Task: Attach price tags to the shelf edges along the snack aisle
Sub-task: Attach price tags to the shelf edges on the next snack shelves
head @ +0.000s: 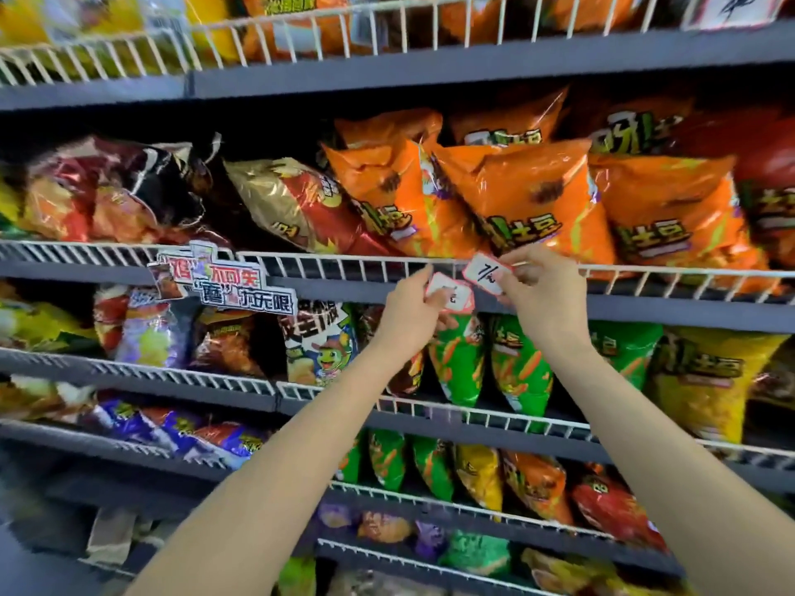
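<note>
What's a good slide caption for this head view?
Both hands hold red-edged price tags at a snack shelf's wire rail.

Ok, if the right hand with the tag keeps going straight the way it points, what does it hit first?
Most likely the white wire rail on the shelf edge, just beyond the tag that the right hand pinches; the orange bags sit behind it. Depth is hard to judge.
</note>
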The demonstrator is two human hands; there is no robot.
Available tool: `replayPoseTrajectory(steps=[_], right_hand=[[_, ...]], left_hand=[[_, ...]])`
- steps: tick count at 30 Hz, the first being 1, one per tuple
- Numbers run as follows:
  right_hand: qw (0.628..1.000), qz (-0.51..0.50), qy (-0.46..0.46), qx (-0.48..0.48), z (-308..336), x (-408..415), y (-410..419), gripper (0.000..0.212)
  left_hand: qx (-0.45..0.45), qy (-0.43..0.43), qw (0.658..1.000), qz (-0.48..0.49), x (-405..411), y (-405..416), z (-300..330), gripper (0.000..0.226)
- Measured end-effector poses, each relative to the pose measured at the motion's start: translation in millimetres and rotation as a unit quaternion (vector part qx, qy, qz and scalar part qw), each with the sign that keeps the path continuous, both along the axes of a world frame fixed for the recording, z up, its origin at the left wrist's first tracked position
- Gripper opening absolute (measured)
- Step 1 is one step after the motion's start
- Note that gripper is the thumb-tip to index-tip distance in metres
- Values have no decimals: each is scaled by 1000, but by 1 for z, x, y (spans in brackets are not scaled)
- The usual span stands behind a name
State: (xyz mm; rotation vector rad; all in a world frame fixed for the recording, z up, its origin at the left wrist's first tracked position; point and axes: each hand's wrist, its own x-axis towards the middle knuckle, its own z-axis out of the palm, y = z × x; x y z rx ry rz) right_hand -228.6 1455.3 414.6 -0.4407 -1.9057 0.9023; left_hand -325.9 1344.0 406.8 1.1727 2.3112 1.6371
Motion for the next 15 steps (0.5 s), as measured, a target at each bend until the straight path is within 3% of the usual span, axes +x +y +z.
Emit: replayPoseTrajectory(steps=[6,10,15], right_hand=[[995,-36,-27,88,8,-6,-14,10],[990,-63,-39,122,8,-9,-15,12],[980,-96,-21,171,11,-9,-13,13]], left_hand=[[15,-27,998,-48,-4,-7,-2,20],[35,-54,997,-34,-6,-7,-4,43],[29,-99,992,-73,-7,-16,-9,36]])
